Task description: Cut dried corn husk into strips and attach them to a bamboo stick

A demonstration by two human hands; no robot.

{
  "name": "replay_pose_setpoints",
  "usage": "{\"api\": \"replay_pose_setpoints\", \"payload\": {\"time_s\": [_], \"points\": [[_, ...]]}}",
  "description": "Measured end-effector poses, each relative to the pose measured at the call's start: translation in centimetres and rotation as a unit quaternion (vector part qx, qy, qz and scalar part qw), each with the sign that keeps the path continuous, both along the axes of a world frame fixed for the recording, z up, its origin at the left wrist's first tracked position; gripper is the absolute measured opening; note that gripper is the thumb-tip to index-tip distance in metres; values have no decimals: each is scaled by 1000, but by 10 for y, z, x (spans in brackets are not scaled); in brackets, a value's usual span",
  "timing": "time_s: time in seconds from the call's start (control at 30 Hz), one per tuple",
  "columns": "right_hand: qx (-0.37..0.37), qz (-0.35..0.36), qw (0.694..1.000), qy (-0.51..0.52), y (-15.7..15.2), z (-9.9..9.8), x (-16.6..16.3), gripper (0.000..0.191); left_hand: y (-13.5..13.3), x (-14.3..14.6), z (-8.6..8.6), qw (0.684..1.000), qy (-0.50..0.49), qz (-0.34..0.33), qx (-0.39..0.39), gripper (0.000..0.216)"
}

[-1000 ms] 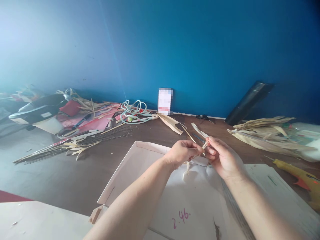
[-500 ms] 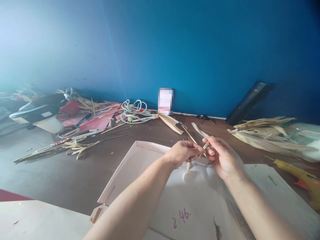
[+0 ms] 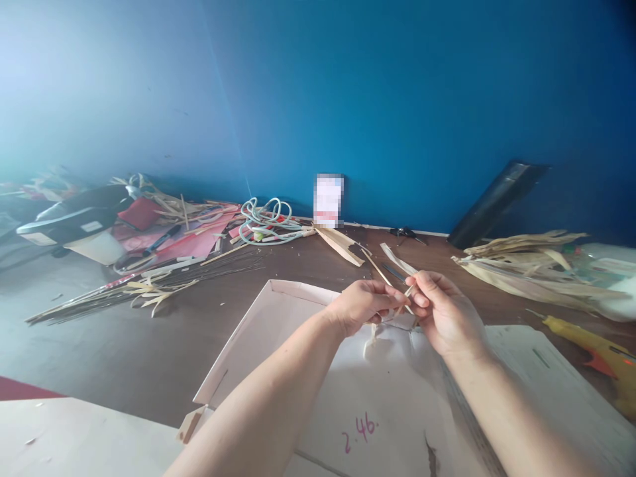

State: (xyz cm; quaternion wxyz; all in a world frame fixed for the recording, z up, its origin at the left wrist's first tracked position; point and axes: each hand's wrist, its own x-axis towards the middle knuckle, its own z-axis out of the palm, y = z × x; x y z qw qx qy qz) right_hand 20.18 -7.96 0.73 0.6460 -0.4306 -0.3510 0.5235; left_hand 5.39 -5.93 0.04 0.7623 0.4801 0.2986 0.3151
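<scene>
My left hand point(image 3: 368, 305) is closed in a pinch on a thin, pale strip of dried husk point(image 3: 409, 290). From the other side my right hand point(image 3: 447, 315) pinches the same strip between thumb and fingertips. The fingers hide much of it, and where its ends go I cannot make out. Just below the hands, a small pale husk piece point(image 3: 370, 346) hangs over white paper point(image 3: 397, 391). That paper bears the handwritten mark "2.46." in purple. Beyond the fingertips lie a thin stick point(image 3: 377, 268) and another curled husk strip point(image 3: 396, 258).
An open cardboard box lid point(image 3: 263, 324) lies under my forearms. A yellow glue gun point(image 3: 591, 344) and dried husks point(image 3: 527, 265) are at right. Leftward are a coiled white cable point(image 3: 268, 222), thin wires point(image 3: 199, 285) and pink paper point(image 3: 199, 242). A phone point(image 3: 328, 201) leans against the blue wall.
Almost nothing differs. Both hands keep their pinch on the strip in the same place, with only a tiny shift of the fingers.
</scene>
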Motion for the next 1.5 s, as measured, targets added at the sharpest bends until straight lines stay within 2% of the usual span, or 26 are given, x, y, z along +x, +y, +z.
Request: {"api": "replay_pose_setpoints", "payload": {"time_s": [0.53,0.83,1.1,1.5], "points": [[-14,15,1000,18,0,0,4,19,2,2,-4,998,-38,-24,-45,34],[4,5,998,65,6,-5,7,15,-2,4,7,997,-40,24,-62,35],[11,26,995,95,4,-6,7,12,-1,8,4,996,-17,65,-64,31],[19,65,991,118,4,-6,8,10,-2,6,1,997,-43,56,-45,33]]}}
